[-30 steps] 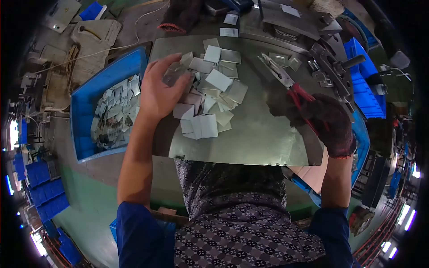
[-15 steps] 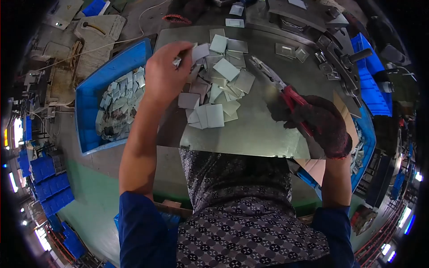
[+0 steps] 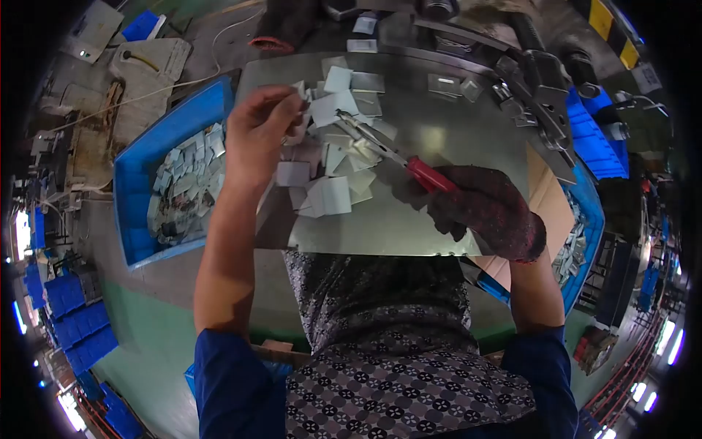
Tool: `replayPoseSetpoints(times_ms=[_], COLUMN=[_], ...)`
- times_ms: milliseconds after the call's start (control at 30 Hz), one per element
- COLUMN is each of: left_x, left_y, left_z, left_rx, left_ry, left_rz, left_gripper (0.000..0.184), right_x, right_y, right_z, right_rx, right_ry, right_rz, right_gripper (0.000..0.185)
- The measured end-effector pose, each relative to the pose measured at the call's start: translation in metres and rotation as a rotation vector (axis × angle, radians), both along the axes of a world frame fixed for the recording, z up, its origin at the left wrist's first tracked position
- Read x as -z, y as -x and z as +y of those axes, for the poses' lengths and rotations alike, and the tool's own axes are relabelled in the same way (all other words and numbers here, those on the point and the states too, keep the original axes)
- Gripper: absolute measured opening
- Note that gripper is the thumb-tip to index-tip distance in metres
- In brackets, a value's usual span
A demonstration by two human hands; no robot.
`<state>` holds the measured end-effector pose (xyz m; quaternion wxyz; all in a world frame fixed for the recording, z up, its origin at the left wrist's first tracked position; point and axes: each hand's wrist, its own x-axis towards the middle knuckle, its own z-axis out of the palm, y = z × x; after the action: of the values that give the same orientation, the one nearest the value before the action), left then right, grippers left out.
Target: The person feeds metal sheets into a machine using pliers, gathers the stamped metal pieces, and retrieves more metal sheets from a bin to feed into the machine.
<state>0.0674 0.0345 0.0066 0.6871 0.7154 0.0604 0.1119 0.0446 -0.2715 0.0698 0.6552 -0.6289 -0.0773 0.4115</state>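
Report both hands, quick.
Left bare hand: fingers curled beside flat, grey, rectangular plates; grip cannot be told.
Right dark-gloved hand: closed around red-handled metal pliers.

Running on one head view, aimed forward and down from above the near side of the worktop [image 3: 431, 132]. Pretty close in, with left hand [image 3: 256, 139] and right hand [image 3: 482, 208] over it, super wide though.

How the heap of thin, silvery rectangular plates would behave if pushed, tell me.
The heap would probably slide apart: its plates overlap loosely on a shiny grey metal tabletop. Rolling seems unlikely, as they look flat and straight-edged.
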Motion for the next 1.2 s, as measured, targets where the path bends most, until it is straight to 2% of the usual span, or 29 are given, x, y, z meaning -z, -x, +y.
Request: replayPoseSetpoints(times_ms=[100, 167, 200, 267, 333, 400, 467, 500, 633, 700, 733, 800, 900, 933, 1000, 1033, 1100, 1133, 1167, 1200], left_x=[0.024, 0.031, 0.037, 0.046, 0.044, 0.044, 0.045, 0.046, 0.047, 0.044, 0.044, 0.045, 0.047, 0.047, 0.046, 0.048, 0.054, 0.054, 0.054, 0.052], left_y=[0.0, 0.005, 0.006, 0.007, 0.006, 0.008, 0.008, 0.007, 0.008, 0.007, 0.006, 0.007, 0.007, 0.007, 0.008, 0.008, 0.005, 0.005, 0.004, 0.006], left_z=[0.025, 0.039, 0.042, 0.044, 0.04, 0.037, 0.038, 0.038, 0.037, 0.037, 0.036, 0.038, 0.04, 0.04, 0.04, 0.041, 0.045, 0.047, 0.05, 0.053], left_rx=[-0.2, -0.288, -0.273, -0.323, -0.34, -0.299, -0.303, -0.319, -0.311, -0.284, -0.273, -0.263, -0.269, -0.274, -0.278, -0.278, -0.268, -0.269, -0.263, -0.268], left_ry=[-0.295, -0.506, -0.502, -0.316, -0.302, -0.365, -0.378, -0.392, -0.339, -0.342, -0.347, -0.35, -0.354, -0.353, -0.374, -0.373, -0.255, -0.254, -0.261, -0.27], left_rz=[-0.196, -0.217, -0.226, -0.164, -0.206, -0.145, -0.165, -0.182, -0.147, -0.129, -0.131, -0.154, -0.159, -0.162, -0.134, -0.133, -0.17, -0.17, -0.18, -0.186], left_gripper=[0.014, 0.014, 0.014, 0.015, 0.015, 0.015, 0.015, 0.015, 0.015, 0.015, 0.015, 0.014, 0.014, 0.014, 0.016, 0.016, 0.017, 0.017, 0.016, 0.016], right_x=[-0.01, -0.025, -0.029, -0.033, -0.035, -0.032, -0.029, -0.026, -0.003, -0.007, -0.017, -0.029, -0.027, -0.013, -0.02, -0.028, -0.034, -0.03, -0.029, -0.031], right_y=[-0.011, -0.034, -0.044, -0.065, -0.087, -0.107, -0.113, -0.112, -0.093, -0.089, -0.091, -0.095, -0.111, -0.122, -0.123, -0.12, -0.115, -0.115, -0.116, -0.112], right_z=[-0.014, -0.029, -0.033, -0.039, -0.047, -0.043, -0.041, -0.042, -0.059, -0.06, -0.062, -0.059, -0.052, -0.058, -0.051, -0.05, -0.051, -0.06, -0.068, -0.074], right_rx=[0.18, 0.176, 0.226, 0.317, 0.405, 0.425, 0.605, 0.601, 0.388, 0.334, 0.34, 0.348, 0.394, 0.339, 0.281, 0.322, 0.364, 0.251, 0.115, 0.098], right_ry=[-0.002, 0.024, 0.067, 0.152, 0.241, 0.21, -0.008, -0.004, 0.003, 0.002, 0.094, 0.168, 0.293, 0.31, 0.329, 0.306, 0.283, 0.452, 0.615, 0.602], right_rz=[-0.088, -0.16, -0.249, -0.422, -0.59, -0.627, -0.381, -0.384, -1.329, -1.554, -1.142, -0.731, -0.631, -0.771, -0.911, -0.745, -0.578, -0.957, -1.337, -1.341], right_gripper=[0.033, 0.029, 0.028, 0.026, 0.025, 0.027, 0.025, 0.025, 0.026, 0.026, 0.027, 0.029, 0.03, 0.029, 0.029, 0.028, 0.027, 0.019, 0.019, 0.019])
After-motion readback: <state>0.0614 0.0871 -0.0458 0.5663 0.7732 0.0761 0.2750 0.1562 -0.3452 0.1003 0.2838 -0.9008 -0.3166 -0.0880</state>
